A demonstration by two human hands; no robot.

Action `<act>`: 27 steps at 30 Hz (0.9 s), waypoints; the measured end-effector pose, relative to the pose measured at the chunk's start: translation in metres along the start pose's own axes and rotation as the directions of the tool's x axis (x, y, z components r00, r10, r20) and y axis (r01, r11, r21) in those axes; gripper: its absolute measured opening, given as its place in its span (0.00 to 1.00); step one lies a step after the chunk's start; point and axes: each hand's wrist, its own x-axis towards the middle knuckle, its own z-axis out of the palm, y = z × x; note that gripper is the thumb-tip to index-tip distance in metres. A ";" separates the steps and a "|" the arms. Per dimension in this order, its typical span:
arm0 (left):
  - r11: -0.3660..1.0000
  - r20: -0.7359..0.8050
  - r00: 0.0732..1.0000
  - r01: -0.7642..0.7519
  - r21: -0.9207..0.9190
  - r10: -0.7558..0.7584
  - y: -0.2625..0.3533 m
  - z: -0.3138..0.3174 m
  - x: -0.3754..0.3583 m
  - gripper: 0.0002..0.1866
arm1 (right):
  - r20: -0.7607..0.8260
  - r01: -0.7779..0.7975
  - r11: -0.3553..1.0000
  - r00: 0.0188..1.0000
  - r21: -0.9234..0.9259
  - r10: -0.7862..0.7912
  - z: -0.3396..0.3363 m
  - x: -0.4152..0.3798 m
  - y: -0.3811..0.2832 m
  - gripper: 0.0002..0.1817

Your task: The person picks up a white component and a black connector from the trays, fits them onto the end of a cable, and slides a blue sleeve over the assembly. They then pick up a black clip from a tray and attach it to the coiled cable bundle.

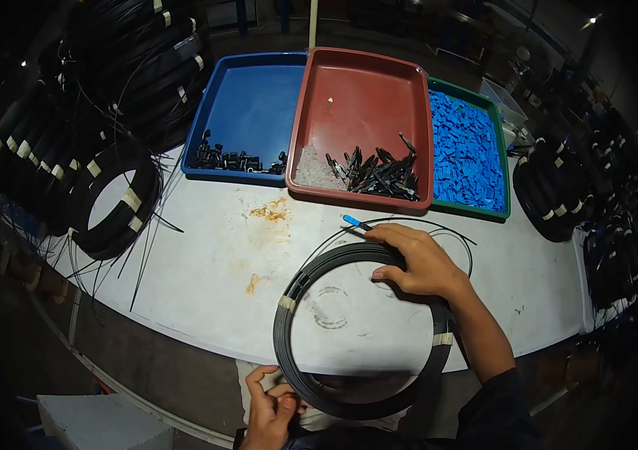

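A coil of black cable (284, 337), bound with pale tape, lies on the table and reaches past its front edge. My right hand (416, 262) is closed over the coil's upper right side, thumb on the inside of the ring and fingers across the top. Just beyond those fingers a blue connector (351, 222) sits on the cable's end, with a loose loop of cable behind my hand. At the coil's lower left edge is my left hand (268, 412), its fingers loosely bent and thumb apart; the coil hides some of the fingertips.
At the back of the table (206, 262) stand a blue tray (259, 97) with black parts, a red tray (364, 105) with black pieces and clear bits, and a green tray (505, 180) full of blue parts. Cable coils (116, 202) crowd the left, more coils (552, 195) the right.
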 end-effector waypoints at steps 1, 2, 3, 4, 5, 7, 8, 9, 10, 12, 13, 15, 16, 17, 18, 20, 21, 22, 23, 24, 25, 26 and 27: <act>0.997 0.059 0.996 -0.070 -0.019 0.071 -0.010 0.001 0.001 0.34 | 0.021 -0.006 1.000 1.000 -0.023 0.006 0.005 0.001 0.004 0.25; 0.997 0.065 0.995 -0.075 -0.024 0.077 -0.010 0.002 0.003 0.34 | 0.039 -0.012 0.999 0.999 -0.046 0.014 0.008 0.002 0.007 0.26; 0.996 0.045 0.995 -0.089 -0.031 0.091 -0.008 0.003 0.007 0.34 | 0.036 -0.013 0.998 0.999 -0.055 0.015 0.008 0.002 0.006 0.26; 0.994 0.025 0.994 -0.105 -0.039 0.106 -0.006 0.004 0.010 0.34 | 0.049 -0.050 0.999 0.998 -0.016 0.050 0.008 0.003 0.004 0.25; 0.994 0.033 0.995 -0.090 -0.067 0.092 -0.003 0.002 0.011 0.35 | 0.061 -0.086 0.996 0.994 0.021 0.085 0.007 0.004 0.002 0.24; 0.990 0.011 0.992 -0.121 -0.076 0.122 0.005 0.004 0.014 0.36 | 0.038 -0.167 0.983 0.986 0.070 0.165 0.005 0.005 -0.006 0.23; 0.987 -0.020 0.990 -0.143 -0.079 0.142 0.011 0.004 0.016 0.38 | 0.029 -0.175 0.982 0.984 0.066 0.173 0.004 0.004 -0.009 0.23; 0.979 -0.064 0.983 -0.179 -0.094 0.173 0.018 0.004 0.020 0.41 | -0.056 -0.197 0.977 0.978 0.078 0.202 0.004 0.002 -0.011 0.23; 0.979 -0.052 0.983 -0.180 -0.091 0.176 0.028 0.003 0.024 0.41 | -0.141 -0.216 0.972 0.963 0.093 0.228 0.004 0.001 -0.012 0.23; 0.967 -0.102 0.962 -0.247 0.067 0.253 0.058 0.004 0.029 0.43 | -0.239 -0.208 0.975 0.946 0.077 0.221 0.004 0.001 -0.015 0.24; 0.972 -0.177 0.957 -0.233 0.008 0.231 0.078 0.012 0.031 0.46 | -0.308 -0.239 0.964 0.914 0.114 0.263 0.001 0.002 -0.023 0.23; 0.940 -0.206 0.921 -0.302 0.159 0.331 0.099 0.014 0.038 0.45 | -0.425 -0.220 0.958 0.861 0.182 0.279 0.000 0.006 -0.030 0.22; 0.912 -0.225 0.889 -0.356 0.205 0.398 0.106 0.015 0.042 0.44 | -0.432 -0.221 0.959 0.858 0.179 0.278 -0.003 0.009 -0.037 0.22; 0.909 -0.263 0.876 -0.356 0.215 0.405 0.119 0.021 0.041 0.42 | -0.485 -0.210 0.948 0.820 0.241 0.305 -0.006 0.011 -0.048 0.21; 0.850 -0.246 0.819 -0.463 0.249 0.518 0.124 0.023 0.047 0.42 | -0.532 -0.194 0.933 0.778 0.302 0.334 -0.009 0.012 -0.054 0.21; 0.772 -0.222 0.744 -0.572 0.277 0.631 0.139 0.026 0.049 0.46 | -0.557 -0.151 0.959 0.788 0.239 0.263 -0.010 0.013 -0.052 0.32; 0.666 -0.132 0.681 -0.627 0.404 0.721 0.140 0.021 0.047 0.47 | -0.583 -0.045 0.900 0.748 0.434 0.319 -0.011 0.016 -0.058 0.39; 0.537 -0.027 0.614 -0.668 0.515 0.789 0.141 0.015 0.044 0.48 | -0.592 0.075 0.795 0.710 0.602 0.381 -0.012 0.017 -0.063 0.46; 0.519 -0.037 0.597 -0.665 0.537 0.802 0.138 0.018 0.039 0.47 | -0.577 0.070 0.829 0.750 0.555 0.323 -0.018 0.014 -0.061 0.55; 0.472 0.007 0.552 -0.719 0.511 0.834 0.139 0.024 0.033 0.51 | -0.685 0.242 0.833 0.699 0.498 0.206 -0.015 0.017 -0.055 0.51; 0.368 0.124 0.459 -0.823 0.433 0.880 0.141 0.025 0.036 0.49 | -0.681 0.269 0.778 0.685 0.567 0.260 -0.017 0.016 -0.054 0.49; 0.260 0.230 0.346 -0.906 0.335 0.909 0.140 0.026 0.041 0.47 | -0.672 0.296 0.718 0.672 0.630 0.312 -0.021 0.013 -0.052 0.47; 0.372 -0.211 0.307 -0.755 0.540 0.928 0.119 0.059 0.034 0.39 | -0.672 0.293 0.720 0.670 0.629 0.314 -0.025 0.011 -0.050 0.47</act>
